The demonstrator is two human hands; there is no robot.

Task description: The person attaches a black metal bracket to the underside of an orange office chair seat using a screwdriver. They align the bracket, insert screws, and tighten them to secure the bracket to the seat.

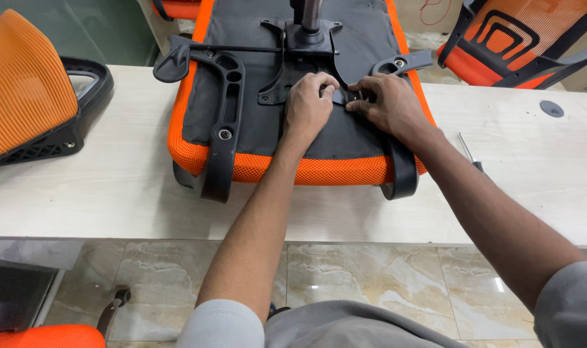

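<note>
An orange chair seat (293,169) lies upside down on the pale table (113,187). Both hands rest on its black underside, just below the metal post (309,16). The left hand (307,103) and the right hand (387,103) pinch a small black part (342,95) between curled fingers. A screwdriver (468,153) lies to the right of the seat, and an orange chair back (26,84) lies well to its left

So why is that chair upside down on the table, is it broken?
The orange chair seat lies underside up on the table, both hands on its black underside. No damage is visible. A screwdriver lies beside it.
</note>
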